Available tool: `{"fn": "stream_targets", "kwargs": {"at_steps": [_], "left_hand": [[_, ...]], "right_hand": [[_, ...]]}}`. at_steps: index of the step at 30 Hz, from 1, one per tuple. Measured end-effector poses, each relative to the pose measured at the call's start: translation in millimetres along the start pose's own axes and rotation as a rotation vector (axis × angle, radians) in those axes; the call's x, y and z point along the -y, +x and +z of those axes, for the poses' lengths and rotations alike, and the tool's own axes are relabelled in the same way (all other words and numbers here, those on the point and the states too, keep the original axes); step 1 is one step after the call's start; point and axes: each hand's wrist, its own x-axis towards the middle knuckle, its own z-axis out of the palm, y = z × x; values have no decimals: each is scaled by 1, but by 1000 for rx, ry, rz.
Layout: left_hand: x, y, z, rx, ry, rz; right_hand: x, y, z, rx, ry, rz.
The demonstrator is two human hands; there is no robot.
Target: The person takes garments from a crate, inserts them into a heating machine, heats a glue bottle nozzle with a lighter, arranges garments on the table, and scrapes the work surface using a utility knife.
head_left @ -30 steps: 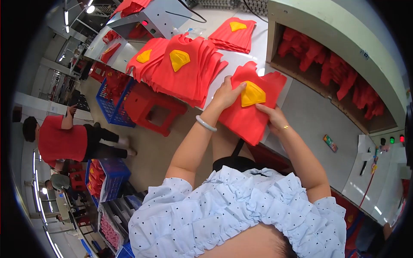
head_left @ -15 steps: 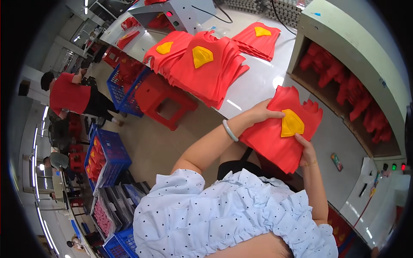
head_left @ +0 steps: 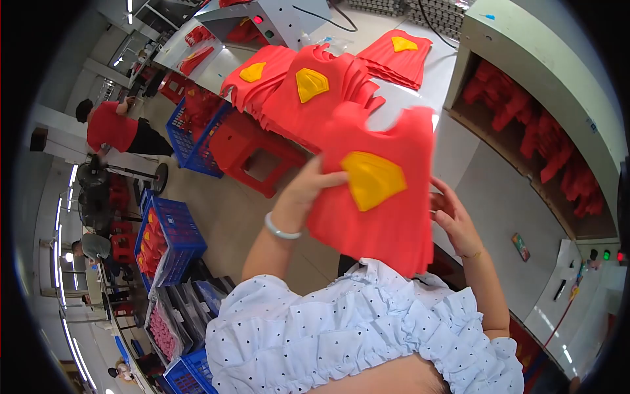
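Note:
My left hand [head_left: 307, 187] grips a stack of small red cape-shaped cloth pieces [head_left: 377, 230] at its left side. The thumb lies on the front, against the yellow shield-shaped patch [head_left: 373, 180], and the other fingers are hidden behind. My right hand [head_left: 454, 220] is beside the stack's right edge with thumb and fingers apart; whether its fingertips touch the cloth I cannot tell. Just beyond the held stack, a bigger pile of the same red pieces [head_left: 298, 98] lies on the table, with a smaller pile [head_left: 397, 59] farther back.
At right stands a pale machine [head_left: 525, 39] with red cloth inside its opening. A small green-and-red packet [head_left: 520, 247] lies on the grey tabletop [head_left: 485, 197]. A red stool [head_left: 252, 157] and blue crates [head_left: 174, 230] are at left. Another person in red [head_left: 115, 128] stands farther off.
The held stack has moved left and up toward the piles, blurred by motion. My left hand moved with it. My right hand has come off the patch to beside the right edge.

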Motion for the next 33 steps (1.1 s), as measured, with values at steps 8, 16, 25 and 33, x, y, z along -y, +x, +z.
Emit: {"fn": "stream_targets", "kwargs": {"at_steps": [8,16,25,33], "left_hand": [[-148,-24,-192,-246,296,496],[-249,76,-305,-136,233,342],[-281,165,-333,-168,297,137],[-272,201,-325,-418,483,-413]], "right_hand": [[-58,12,-44,-366,-273,71],[-72,12,-23,-584,-773,-159],[-74,16,-18,-659,-934,-185],[-75,18,-17,-699,-998,-159]]}}
